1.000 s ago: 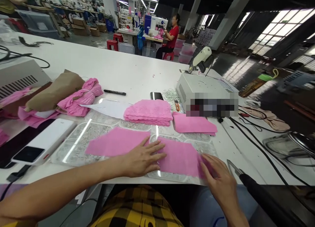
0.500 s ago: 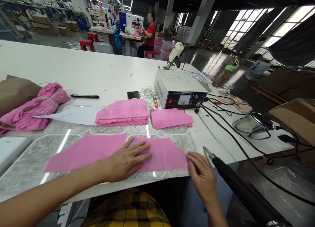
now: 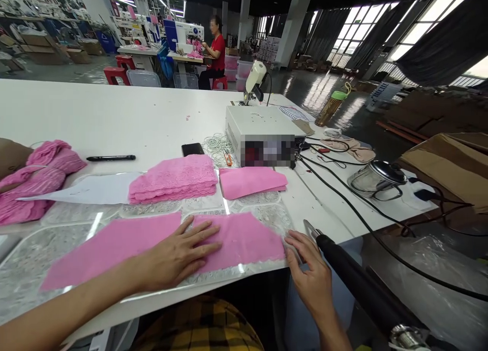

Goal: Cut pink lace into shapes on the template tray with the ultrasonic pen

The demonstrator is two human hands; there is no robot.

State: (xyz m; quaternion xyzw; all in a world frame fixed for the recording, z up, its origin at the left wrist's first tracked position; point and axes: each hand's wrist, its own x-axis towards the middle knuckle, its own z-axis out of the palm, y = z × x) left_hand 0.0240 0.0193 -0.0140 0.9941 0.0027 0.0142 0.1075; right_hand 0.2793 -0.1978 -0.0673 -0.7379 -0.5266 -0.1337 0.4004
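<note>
My left hand (image 3: 179,257) lies flat, fingers spread, over the gap between two flat pink fabric pieces: a left piece (image 3: 114,244) and a right piece (image 3: 240,239). At the right piece's outer end is my right hand (image 3: 310,269), its fingers loosely bent with thumb and forefinger apart and nothing seen between them. Whether its fingertips touch the fabric edge, I cannot tell. Both pieces rest on a clear patterned mat (image 3: 274,211). Just right of that hand, a black-handled tool with a pointed metal tip (image 3: 343,259) juts over the table edge.
Behind the pieces sit a stack of pink lace fabric (image 3: 175,178) and a folded pink piece (image 3: 251,182). A grey control box (image 3: 263,120) with cables stands beyond, near orange snips (image 3: 227,159), a phone (image 3: 192,149) and a glass mug (image 3: 375,178). A co-worker (image 3: 217,51) sits at a sewing machine.
The view has shifted, so the table things appear further left. My right hand's fingertips have drawn slightly away from the fabric's end, opening a gap to the thumb. My left hand stays flat.
</note>
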